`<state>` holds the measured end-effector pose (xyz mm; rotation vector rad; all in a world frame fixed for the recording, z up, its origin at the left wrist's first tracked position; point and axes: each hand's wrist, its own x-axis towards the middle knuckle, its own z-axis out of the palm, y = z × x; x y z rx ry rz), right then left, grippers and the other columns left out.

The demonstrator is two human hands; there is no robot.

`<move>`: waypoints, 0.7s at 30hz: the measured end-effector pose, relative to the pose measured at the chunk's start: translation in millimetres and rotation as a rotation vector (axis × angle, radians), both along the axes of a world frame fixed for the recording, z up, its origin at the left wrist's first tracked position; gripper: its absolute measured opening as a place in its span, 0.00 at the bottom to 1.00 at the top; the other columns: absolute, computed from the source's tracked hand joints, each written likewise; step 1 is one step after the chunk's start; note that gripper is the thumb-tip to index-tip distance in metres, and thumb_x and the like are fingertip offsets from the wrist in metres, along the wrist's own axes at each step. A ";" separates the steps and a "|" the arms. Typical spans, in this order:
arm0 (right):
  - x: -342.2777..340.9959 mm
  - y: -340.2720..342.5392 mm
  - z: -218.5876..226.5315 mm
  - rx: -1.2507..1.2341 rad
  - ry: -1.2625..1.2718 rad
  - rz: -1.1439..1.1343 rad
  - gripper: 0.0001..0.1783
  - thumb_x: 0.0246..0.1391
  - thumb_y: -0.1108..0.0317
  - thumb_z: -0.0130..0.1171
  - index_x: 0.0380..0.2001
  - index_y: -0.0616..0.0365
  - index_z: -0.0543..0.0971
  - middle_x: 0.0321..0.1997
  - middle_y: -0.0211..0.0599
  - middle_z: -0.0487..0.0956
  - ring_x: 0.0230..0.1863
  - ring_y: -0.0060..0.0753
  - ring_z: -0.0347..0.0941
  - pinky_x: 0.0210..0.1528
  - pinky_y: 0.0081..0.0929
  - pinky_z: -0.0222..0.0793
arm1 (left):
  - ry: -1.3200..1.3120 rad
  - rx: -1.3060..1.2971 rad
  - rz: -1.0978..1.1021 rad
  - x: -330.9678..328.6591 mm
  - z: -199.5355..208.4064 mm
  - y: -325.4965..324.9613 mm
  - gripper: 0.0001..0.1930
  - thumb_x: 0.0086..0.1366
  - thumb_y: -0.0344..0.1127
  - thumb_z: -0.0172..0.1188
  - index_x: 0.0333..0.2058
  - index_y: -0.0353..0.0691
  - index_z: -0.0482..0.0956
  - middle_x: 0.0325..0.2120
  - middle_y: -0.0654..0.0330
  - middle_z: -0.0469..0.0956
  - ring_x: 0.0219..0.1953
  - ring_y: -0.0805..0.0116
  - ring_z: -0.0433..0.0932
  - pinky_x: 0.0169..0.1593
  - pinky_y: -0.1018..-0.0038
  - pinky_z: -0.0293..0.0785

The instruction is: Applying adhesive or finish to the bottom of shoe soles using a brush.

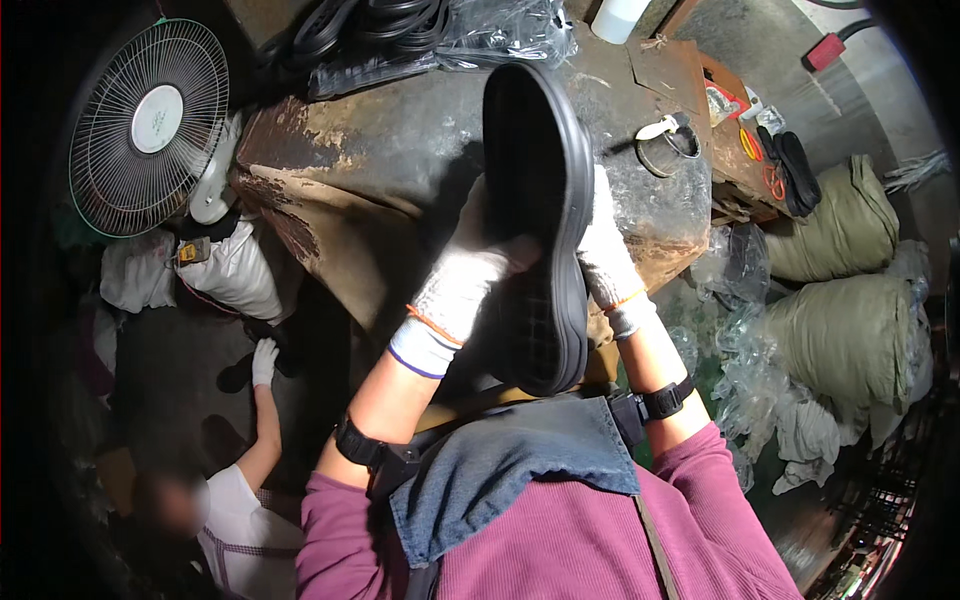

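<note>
I am seeing both gloved hands holding a black shoe sole [540, 220] upright above the table [400, 150]: the left hand [460, 285] is clasping its near face, the right hand [607, 255] is gripping its far edge. It is hiding the table's middle; beyond, a tin [668, 150] is sitting, a fan [150, 125] standing left.

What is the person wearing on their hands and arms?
Both hands, left and right, wear white knit gloves with orange-trimmed cuffs; the left cuff also has a purple edge. Each wrist has a black strap. Magenta sleeves are pushed up the arms.
</note>
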<state>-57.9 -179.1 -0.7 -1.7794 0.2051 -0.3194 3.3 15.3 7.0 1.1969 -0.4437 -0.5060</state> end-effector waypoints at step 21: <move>-30.4 13.3 31.3 -0.155 0.132 -0.059 0.64 0.52 0.57 0.76 0.81 0.61 0.45 0.80 0.53 0.59 0.77 0.44 0.59 0.77 0.38 0.57 | -0.092 0.740 -0.240 -101.0 29.7 106.1 0.27 0.75 0.40 0.57 0.68 0.37 0.70 0.69 0.50 0.71 0.70 0.48 0.69 0.74 0.61 0.62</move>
